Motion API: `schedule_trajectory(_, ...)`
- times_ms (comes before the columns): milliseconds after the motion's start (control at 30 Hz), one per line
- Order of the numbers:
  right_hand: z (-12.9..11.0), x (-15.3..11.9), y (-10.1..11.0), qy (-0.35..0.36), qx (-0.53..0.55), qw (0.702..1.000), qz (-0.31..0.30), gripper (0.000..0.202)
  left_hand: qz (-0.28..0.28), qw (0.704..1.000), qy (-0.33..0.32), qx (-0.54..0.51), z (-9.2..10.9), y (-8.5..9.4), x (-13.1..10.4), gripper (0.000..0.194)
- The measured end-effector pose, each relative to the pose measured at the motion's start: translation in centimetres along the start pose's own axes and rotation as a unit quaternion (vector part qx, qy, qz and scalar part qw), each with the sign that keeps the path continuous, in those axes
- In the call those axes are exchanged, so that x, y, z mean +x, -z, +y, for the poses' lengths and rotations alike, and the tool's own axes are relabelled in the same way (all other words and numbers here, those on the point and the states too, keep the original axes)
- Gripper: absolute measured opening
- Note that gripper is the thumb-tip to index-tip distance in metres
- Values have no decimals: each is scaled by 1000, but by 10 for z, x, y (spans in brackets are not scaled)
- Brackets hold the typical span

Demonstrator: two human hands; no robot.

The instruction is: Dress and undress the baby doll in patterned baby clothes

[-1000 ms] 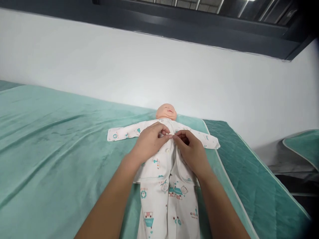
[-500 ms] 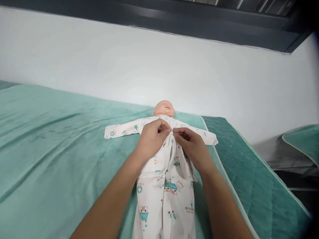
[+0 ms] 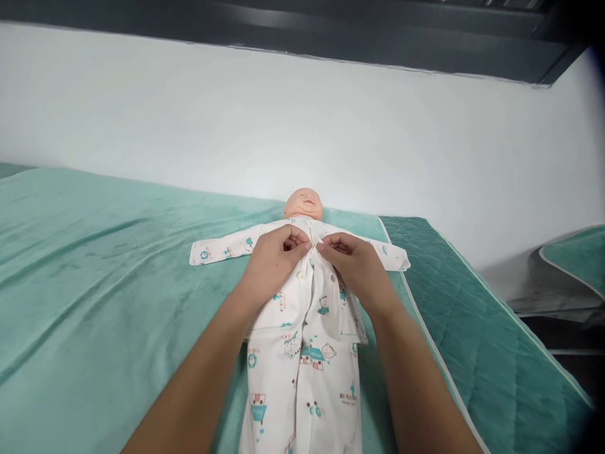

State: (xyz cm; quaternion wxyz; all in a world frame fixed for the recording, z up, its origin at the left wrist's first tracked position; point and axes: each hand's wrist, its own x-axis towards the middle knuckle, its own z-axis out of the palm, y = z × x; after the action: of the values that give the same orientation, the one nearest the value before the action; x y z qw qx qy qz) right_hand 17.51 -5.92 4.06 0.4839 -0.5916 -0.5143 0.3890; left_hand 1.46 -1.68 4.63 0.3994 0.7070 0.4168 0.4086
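A baby doll (image 3: 304,203) lies on its back with its head toward the wall. It wears a white printed baby shirt (image 3: 324,306) and matching printed trousers (image 3: 274,391). My left hand (image 3: 278,255) pinches the left front edge of the shirt at chest height. Opposite it, my right hand (image 3: 352,261) pinches the other front edge, and the fingertips of both hands almost meet there. Below them, a button (image 3: 301,276) shows on the left edge, and lower down the front edges hang loosely together. What lies exactly between the fingertips is too small to make out.
A light green sheet (image 3: 118,302) with wrinkles covers the bed under the doll. To the right, a darker quilted green mattress cover (image 3: 482,328) shows past the sheet's white-piped edge. Behind stands a white wall (image 3: 283,120) below a dark frame (image 3: 265,25). Another green-covered edge (image 3: 579,258) is at far right.
The view has shifted slightly, so the doll and hands appear a little further left. Both hands still pinch the shirt front, whose edges below lie closer together.
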Motion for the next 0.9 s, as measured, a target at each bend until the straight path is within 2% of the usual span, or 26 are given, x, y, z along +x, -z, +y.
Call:
schedule_trajectory(233,2,-5,-13,63,71,994,48,18,-53,998,22,-17,1,12,0,18)
schedule_trajectory(367,7,-6,-15,61,69,995,47,21,-64,998,16,-23,1,14,0,18)
schedule_trajectory(533,10,-5,-14,60,78,995,18,24,-48,998,12,-36,-2,10,1,16)
schedule_trajectory(800,5,-2,-16,64,-20,998,8,26,-86,995,11,-49,-4,13,1,18)
schedule_trajectory(900,3,-3,-18,80,-61,995,18,23,-77,996,14,-35,-2,11,1,22)
